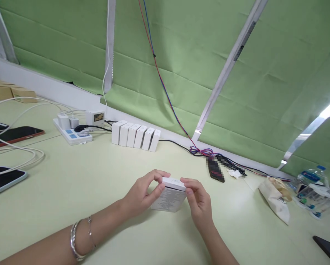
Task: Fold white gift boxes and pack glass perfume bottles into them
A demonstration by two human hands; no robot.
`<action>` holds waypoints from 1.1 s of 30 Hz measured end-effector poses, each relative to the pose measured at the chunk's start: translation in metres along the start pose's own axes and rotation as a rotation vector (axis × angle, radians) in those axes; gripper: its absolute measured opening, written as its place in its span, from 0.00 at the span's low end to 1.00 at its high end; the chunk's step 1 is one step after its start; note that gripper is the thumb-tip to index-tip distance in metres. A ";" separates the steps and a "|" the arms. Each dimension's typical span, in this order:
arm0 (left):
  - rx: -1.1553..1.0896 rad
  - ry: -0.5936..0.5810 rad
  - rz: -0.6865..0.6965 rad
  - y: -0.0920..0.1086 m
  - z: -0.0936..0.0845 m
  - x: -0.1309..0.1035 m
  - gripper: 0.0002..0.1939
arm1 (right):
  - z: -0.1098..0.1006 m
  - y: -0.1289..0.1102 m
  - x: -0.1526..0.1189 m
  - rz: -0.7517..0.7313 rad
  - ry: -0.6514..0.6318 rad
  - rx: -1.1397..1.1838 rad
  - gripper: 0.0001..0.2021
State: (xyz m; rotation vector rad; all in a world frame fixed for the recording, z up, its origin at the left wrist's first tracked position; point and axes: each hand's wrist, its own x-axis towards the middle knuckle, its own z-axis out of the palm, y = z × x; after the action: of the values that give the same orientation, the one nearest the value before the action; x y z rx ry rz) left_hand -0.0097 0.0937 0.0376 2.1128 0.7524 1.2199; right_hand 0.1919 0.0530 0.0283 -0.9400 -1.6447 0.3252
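White box stands on the pale green table, gripped at its top edge by both hands. Left hand pinches its left corner; right hand pinches its right. Six more boxes line up behind, beside a power strip.

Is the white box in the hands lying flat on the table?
No, both hands, left hand and right hand, hold the white box upright on one edge.
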 end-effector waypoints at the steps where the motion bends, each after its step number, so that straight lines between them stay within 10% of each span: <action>1: 0.030 -0.011 0.029 -0.001 -0.001 0.000 0.05 | 0.000 0.000 0.000 -0.001 0.007 0.005 0.07; 33: 0.120 0.090 0.253 -0.010 -0.003 0.005 0.06 | 0.000 -0.001 0.001 -0.019 -0.022 0.029 0.10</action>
State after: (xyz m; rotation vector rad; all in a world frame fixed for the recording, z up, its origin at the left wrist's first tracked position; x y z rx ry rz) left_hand -0.0118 0.1044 0.0348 2.3193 0.6241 1.4425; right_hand 0.1912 0.0532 0.0290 -0.9014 -1.6635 0.3464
